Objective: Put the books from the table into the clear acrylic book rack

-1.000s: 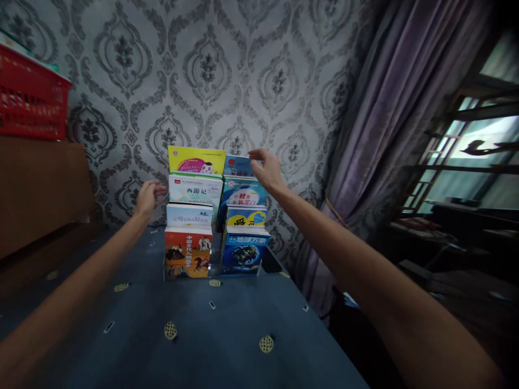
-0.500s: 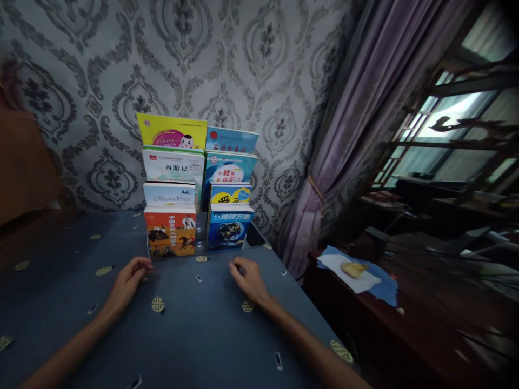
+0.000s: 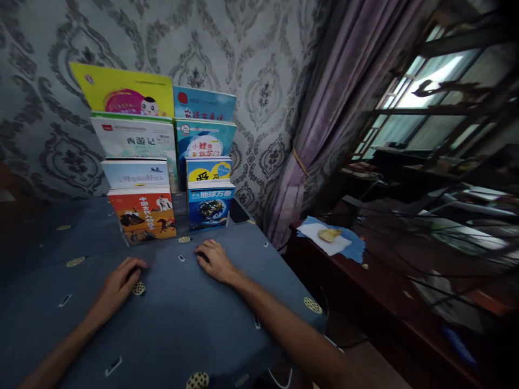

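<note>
My left hand [image 3: 122, 279] hovers over or rests on the tablecloth, fingers loosely bent, thumb apart, nothing in it. My right hand [image 3: 213, 261] is a little farther forward, palm down, loosely curved, with a gap between thumb and fingers and no object visible. Both are in front of two side-by-side stacks of upright books. In the left stack, an orange book [image 3: 144, 219] stands in front, then a pale blue book [image 3: 138, 174], a white book [image 3: 132, 138] and a yellow book [image 3: 125, 92]. The right stack has a blue earth-picture book [image 3: 210, 209] foremost.
A dark blue patterned tablecloth [image 3: 174, 324] covers the table. Behind the books is patterned wallpaper [image 3: 259, 92]. A tied purple curtain [image 3: 300, 140] hangs at the right. Beyond the table edge, a yellowish item [image 3: 329, 234] lies on white paper over a blue cloth [image 3: 357, 248].
The view has turned right and come closer, so the books look larger and farther left. My left hand is farther from the orange book; my right hand is nearer the small gap between the stacks.
</note>
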`<state>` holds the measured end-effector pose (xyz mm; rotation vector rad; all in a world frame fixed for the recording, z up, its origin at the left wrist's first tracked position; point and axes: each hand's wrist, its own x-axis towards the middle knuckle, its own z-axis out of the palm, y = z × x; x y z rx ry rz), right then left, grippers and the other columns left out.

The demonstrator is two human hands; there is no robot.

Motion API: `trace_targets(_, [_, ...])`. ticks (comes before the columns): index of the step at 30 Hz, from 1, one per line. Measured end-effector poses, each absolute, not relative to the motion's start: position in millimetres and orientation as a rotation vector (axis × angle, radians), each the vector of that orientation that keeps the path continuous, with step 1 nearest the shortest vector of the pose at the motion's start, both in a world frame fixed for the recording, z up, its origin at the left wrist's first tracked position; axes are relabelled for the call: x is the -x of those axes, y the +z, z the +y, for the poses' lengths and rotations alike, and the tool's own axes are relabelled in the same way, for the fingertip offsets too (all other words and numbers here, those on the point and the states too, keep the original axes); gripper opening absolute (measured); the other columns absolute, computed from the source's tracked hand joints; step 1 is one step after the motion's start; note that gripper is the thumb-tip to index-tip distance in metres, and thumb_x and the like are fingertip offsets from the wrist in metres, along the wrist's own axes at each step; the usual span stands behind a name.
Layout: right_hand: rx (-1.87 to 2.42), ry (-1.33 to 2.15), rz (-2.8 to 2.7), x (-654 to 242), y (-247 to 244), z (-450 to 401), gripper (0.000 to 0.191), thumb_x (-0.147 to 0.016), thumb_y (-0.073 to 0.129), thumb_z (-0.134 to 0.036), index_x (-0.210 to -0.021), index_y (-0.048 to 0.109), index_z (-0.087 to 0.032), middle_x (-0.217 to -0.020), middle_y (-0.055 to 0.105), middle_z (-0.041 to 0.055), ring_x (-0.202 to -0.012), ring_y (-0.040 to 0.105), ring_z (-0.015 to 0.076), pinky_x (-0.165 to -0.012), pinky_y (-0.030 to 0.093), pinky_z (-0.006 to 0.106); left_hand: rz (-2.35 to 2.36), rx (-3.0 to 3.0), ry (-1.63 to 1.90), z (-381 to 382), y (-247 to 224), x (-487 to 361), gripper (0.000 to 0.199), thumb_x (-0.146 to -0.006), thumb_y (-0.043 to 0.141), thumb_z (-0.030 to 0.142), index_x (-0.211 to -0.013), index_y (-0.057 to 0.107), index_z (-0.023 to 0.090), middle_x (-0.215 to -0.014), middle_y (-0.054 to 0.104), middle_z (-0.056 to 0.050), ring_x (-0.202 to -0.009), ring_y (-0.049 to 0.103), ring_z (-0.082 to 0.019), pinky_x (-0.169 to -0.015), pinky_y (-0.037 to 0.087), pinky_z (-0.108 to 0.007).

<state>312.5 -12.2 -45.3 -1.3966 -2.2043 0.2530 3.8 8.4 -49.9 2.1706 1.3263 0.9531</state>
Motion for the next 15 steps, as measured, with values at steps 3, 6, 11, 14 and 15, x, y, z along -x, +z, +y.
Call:
trace_targets(3, [1.407,0.233,-2.233,-322,-42,-10,0.017,-0.094,0.059,-0.018,-0.109,0.068,-0.017,-0.108,0.069,0.0084,-0.105,0.057,0.0222,-0.091,0.042,0.035,1.322,-2.163,0.964,11,-52,-3,0.036,-0.082,0.048,0.057,-0.087,0.068,0.028,-0.09,0.071,-0.004,-0.087,0.068,-0.027,-0.083,0.054,-0.04])
trace_targets(6, [1.464,0.223,-2.192,-340,-40,-4,0.015,-0.094,0.058,-0.017,-0.105,0.069,-0.018,-0.105,0.07,0.0072,-0.101,0.058,0.0216,-0.091,0.043,0.035,1.344,-2.154,0.948,13,-51,-3,0.037,-0.08,0.049,0.06,-0.086,0.069,0.029,-0.089,0.071,-0.005,-0.085,0.068,-0.029,-0.079,0.055,-0.041])
trace_targets(11, [1.599,0.232,-1.979,-370,-42,8,0.015,-0.091,0.057,-0.013,-0.099,0.07,-0.017,-0.103,0.072,0.0077,-0.099,0.061,0.021,-0.095,0.043,0.036,1.291,-2.194,0.934,12,-48,-5,0.036,-0.082,0.048,0.058,-0.086,0.07,0.029,-0.089,0.072,-0.004,-0.086,0.069,-0.027,-0.079,0.056,-0.038])
trace_targets(14, [1.625,0.219,-1.899,-378,-47,12,0.018,-0.09,0.055,-0.01,-0.101,0.07,-0.015,-0.105,0.072,0.0102,-0.1,0.061,0.0222,-0.096,0.043,0.037,1.295,-2.204,0.946,12,-49,-4,0.036,-0.084,0.048,0.057,-0.087,0.07,0.028,-0.09,0.072,-0.004,-0.086,0.069,-0.026,-0.077,0.056,-0.037])
trace_targets(15, [1.628,0.218,-1.878,-379,-49,14,0.019,-0.09,0.055,-0.01,-0.102,0.069,-0.015,-0.106,0.072,0.0106,-0.102,0.061,0.0226,-0.097,0.044,0.038,1.297,-2.204,0.949,12,-49,-4,0.036,-0.085,0.048,0.056,-0.088,0.07,0.028,-0.091,0.072,-0.004,-0.086,0.069,-0.026,-0.078,0.056,-0.037])
